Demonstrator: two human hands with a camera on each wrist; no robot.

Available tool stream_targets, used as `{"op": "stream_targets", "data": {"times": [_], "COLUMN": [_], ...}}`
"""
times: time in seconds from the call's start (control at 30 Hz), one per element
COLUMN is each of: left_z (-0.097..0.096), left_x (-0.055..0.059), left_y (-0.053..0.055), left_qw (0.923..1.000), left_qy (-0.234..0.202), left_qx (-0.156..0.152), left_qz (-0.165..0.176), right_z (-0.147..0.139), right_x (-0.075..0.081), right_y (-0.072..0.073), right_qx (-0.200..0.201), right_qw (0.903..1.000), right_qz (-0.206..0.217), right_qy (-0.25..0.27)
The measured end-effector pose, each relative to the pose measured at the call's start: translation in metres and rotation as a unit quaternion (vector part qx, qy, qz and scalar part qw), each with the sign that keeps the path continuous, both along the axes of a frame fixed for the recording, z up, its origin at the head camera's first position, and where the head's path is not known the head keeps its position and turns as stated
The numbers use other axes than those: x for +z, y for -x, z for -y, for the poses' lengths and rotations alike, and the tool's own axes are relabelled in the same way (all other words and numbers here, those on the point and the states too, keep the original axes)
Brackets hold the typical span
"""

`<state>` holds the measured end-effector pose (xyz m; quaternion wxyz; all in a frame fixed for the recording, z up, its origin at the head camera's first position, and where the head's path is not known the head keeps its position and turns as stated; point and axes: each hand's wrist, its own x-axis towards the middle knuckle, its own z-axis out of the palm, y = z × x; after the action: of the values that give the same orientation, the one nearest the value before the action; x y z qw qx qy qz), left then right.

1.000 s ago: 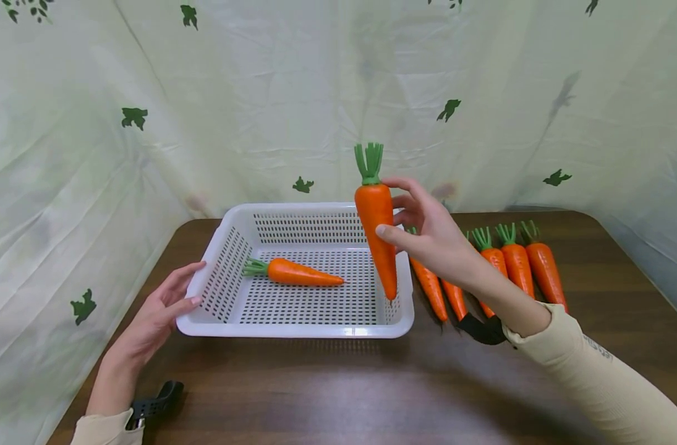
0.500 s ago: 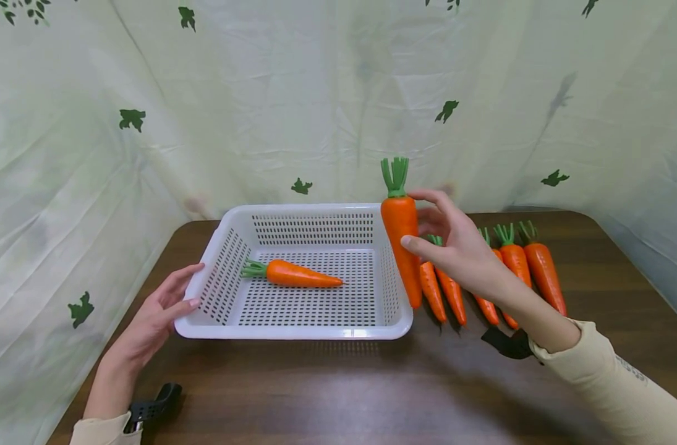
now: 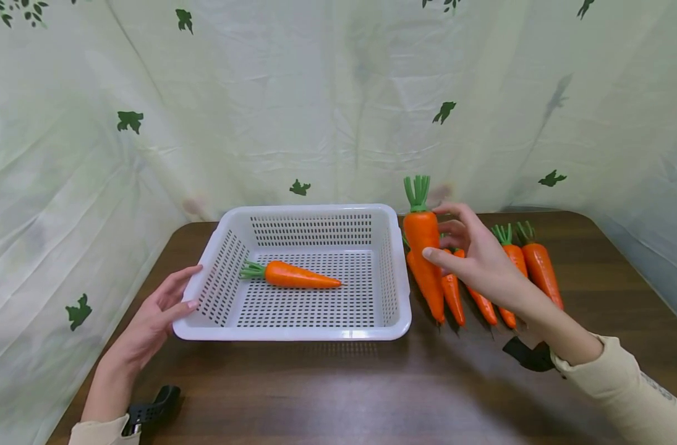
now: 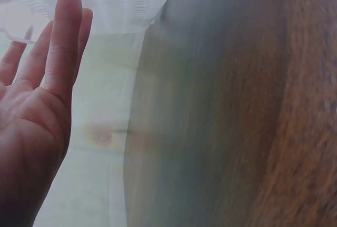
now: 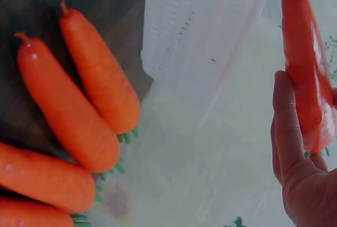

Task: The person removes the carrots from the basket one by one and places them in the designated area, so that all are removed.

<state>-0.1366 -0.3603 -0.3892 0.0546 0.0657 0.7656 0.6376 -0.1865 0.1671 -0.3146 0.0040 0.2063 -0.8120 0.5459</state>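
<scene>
My right hand point(image 3: 477, 262) holds an orange carrot point(image 3: 421, 232) with a green top between thumb and fingers, top upward. In the head view it hangs just right of the white basket point(image 3: 316, 334), in front of the leftmost lying carrot, which it partly hides. The right wrist view shows the same held carrot point(image 5: 303, 42) apart from the ones below. My left hand point(image 3: 154, 318) touches the basket's left side, its fingers fairly straight in the left wrist view. Inside the basket lies one carrot point(image 3: 299, 275), its green top pointing left.
Several carrots point(image 3: 543, 272) lie in a row on the brown wooden table point(image 3: 316, 389), right of the basket, tops toward the back. A pale curtain point(image 3: 249, 111) with leaf prints hangs behind. Dark straps point(image 3: 530, 355) sit at both wrists.
My right hand has carried the carrot from over the basket's right side rightward and down, to above the lying carrots. My left hand and the carrot in the basket stay put.
</scene>
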Motion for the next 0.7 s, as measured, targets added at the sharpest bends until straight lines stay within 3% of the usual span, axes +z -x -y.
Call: {"op": "stream_targets", "data": {"times": [0.3, 0.7], "left_z": [-0.001, 0.001], "left_x": [0.001, -0.001], "left_y": [0.000, 0.000], "left_qw": [1.0000, 1.0000], "left_qy": [-0.005, -0.003], "left_qx": [-0.002, -0.002], "left_qz": [0.002, 0.001], "right_z": [-0.019, -0.049], "right_x": [-0.006, -0.016], "right_y": [-0.003, -0.004], "right_qx": [-0.009, -0.057], "right_qw": [0.9999, 0.9970], "right_qz": [0.012, 0.006], "right_qy": [-0.008, -0.053]}}
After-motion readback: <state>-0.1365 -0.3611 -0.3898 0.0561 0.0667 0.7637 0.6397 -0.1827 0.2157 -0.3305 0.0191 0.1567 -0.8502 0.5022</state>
